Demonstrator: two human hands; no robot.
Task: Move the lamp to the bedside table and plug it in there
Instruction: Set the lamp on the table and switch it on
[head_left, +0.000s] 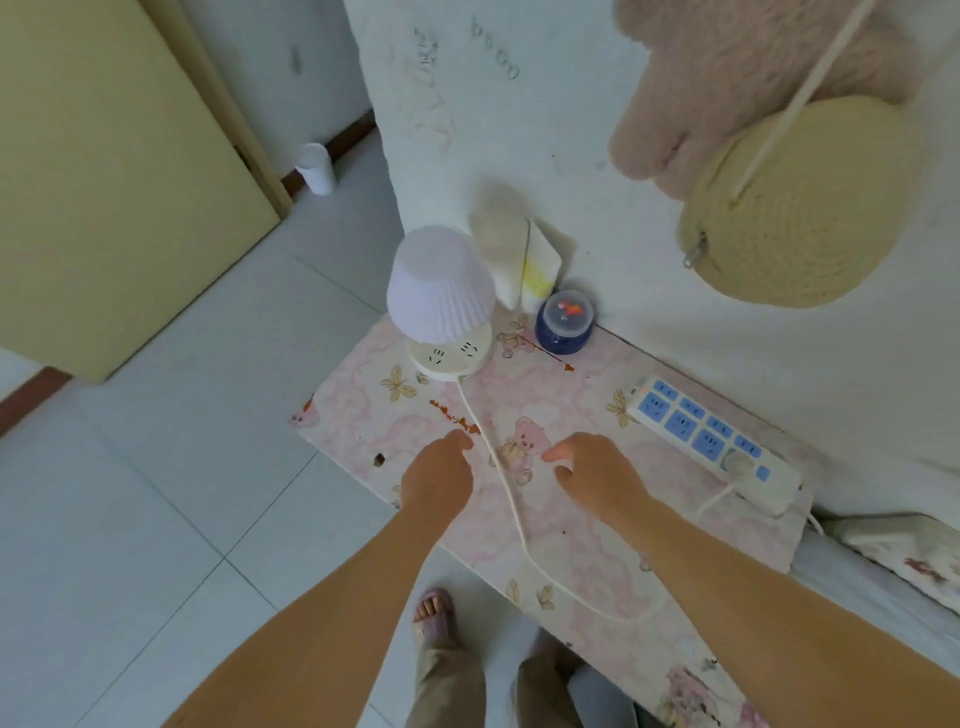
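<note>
A small lamp (441, 291) with a pleated pale-lilac shade and a round cream base with sockets stands at the far left corner of the bedside table (395, 431), whose top is pink with bear prints. Its white cord (511, 512) runs down the table, loops near the front edge and ends in a plug (737, 464) seated in the white and blue power strip (711, 441) by the wall. My left hand (439, 478) hovers just left of the cord, fingers loosely apart. My right hand (592, 475) hovers just right of it, empty.
A blue snow-globe jar (565, 322) and a white and yellow packet (540, 267) stand behind the lamp by the wall. A woven bag (789, 208) and a fluffy pink thing hang on the wall. The bed edge (893, 561) is at right, tiled floor and a yellow door at left.
</note>
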